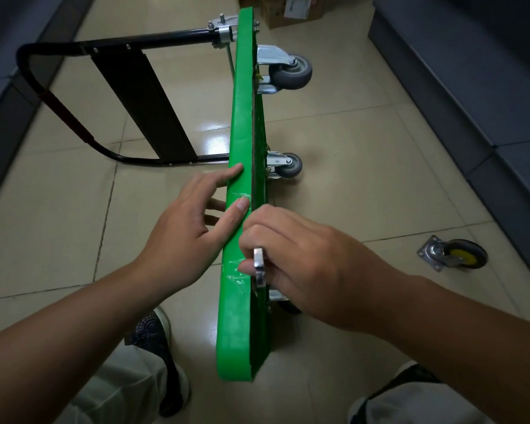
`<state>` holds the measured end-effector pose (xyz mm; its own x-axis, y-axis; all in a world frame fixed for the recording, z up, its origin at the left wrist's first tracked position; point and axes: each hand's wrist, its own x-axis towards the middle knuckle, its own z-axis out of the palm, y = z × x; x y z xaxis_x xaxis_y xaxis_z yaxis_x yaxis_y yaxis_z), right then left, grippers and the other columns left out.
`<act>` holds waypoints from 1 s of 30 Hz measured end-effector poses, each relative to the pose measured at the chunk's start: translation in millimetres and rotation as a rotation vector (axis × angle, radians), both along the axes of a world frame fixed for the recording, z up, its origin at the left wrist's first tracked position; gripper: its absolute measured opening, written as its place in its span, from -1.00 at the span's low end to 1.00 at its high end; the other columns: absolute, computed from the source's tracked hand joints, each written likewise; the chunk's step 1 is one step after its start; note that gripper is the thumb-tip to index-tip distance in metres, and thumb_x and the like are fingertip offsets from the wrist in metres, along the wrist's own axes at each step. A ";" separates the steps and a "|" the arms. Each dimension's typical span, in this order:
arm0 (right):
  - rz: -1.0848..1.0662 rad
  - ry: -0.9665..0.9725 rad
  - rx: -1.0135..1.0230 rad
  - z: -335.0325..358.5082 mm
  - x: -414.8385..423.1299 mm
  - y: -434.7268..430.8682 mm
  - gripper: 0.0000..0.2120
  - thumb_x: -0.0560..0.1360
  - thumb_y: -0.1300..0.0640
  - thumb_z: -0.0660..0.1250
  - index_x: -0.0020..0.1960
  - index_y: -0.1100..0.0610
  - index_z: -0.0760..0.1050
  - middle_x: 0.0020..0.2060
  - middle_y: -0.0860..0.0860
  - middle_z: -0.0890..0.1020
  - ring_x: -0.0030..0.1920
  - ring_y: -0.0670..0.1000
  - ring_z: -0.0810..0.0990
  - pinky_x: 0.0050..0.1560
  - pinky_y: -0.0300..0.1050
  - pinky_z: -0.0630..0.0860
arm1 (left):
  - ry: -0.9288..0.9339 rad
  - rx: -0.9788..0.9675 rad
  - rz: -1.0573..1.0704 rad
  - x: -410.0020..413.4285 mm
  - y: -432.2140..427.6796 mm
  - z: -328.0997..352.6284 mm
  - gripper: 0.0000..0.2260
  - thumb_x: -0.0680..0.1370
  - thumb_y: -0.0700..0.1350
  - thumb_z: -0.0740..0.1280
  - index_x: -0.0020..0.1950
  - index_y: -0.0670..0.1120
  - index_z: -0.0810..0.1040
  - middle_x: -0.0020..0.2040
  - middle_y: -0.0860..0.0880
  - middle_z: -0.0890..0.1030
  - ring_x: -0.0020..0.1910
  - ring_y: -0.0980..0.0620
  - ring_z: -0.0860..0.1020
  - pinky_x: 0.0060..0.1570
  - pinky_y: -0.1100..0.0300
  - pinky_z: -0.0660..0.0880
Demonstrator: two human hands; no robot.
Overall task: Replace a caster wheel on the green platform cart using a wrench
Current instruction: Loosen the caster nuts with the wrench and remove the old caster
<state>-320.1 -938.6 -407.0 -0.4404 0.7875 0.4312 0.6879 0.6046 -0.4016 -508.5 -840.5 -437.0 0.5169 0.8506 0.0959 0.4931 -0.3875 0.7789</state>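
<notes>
Green cart (242, 117) on edge w/ L hand (184, 228) spread on its rim, R hand (303, 264) gripping wrench (259, 266), loose caster (455, 255) on floor (364, 179) at 3 o'clock.

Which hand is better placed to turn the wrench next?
Right. The right hand grips the wrench on the wheel side of the cart; the left hand only rests on its edge.

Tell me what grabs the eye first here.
The green platform cart stands on its edge down the middle, grey casters pointing right. The left hand rests on its top edge while the right hand grips a metal wrench beside it. A loose caster wheel lies on the floor at right.
</notes>
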 end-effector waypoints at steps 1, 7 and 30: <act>-0.020 0.051 -0.019 3.6 -0.4 0.3 -0.88 0.63 0.25 0.31 0.05 0.32 0.55 -0.06 0.12 0.53 -0.08 0.07 0.52 0.11 -0.20 0.48 | -0.001 -0.002 -0.003 -0.2 0.2 -0.1 -0.49 0.53 0.34 0.21 0.49 0.35 0.35 0.33 0.21 0.48 0.18 0.29 0.55 0.09 0.15 0.62; -0.331 0.544 -0.142 28.4 18.5 20.0 -0.78 0.71 0.02 0.10 -0.03 0.05 0.45 -0.25 -0.01 0.55 -0.33 -0.08 0.49 -0.30 -0.19 0.47 | 0.012 -0.010 -0.001 -1.6 0.5 -1.6 -0.51 0.59 0.29 0.22 0.53 0.32 0.33 0.31 0.29 0.45 0.19 0.29 0.55 0.03 0.27 0.59; -0.415 1.059 -0.944 -14.4 31.1 133.7 -0.68 0.72 -0.03 0.16 -0.13 0.14 0.39 -0.37 0.05 0.51 -0.50 -0.05 0.34 -0.49 -0.22 0.22 | -0.007 -0.035 0.002 -4.3 1.1 -3.8 -0.49 0.59 0.30 0.23 0.54 0.29 0.35 0.32 0.30 0.46 0.22 0.25 0.56 0.04 0.29 0.59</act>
<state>-289.0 -804.9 -421.4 0.0670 0.9411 -0.3314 -0.1160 -0.3225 -0.9394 -512.8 -839.4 -440.8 0.5144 0.8547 0.0695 0.4881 -0.3585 0.7957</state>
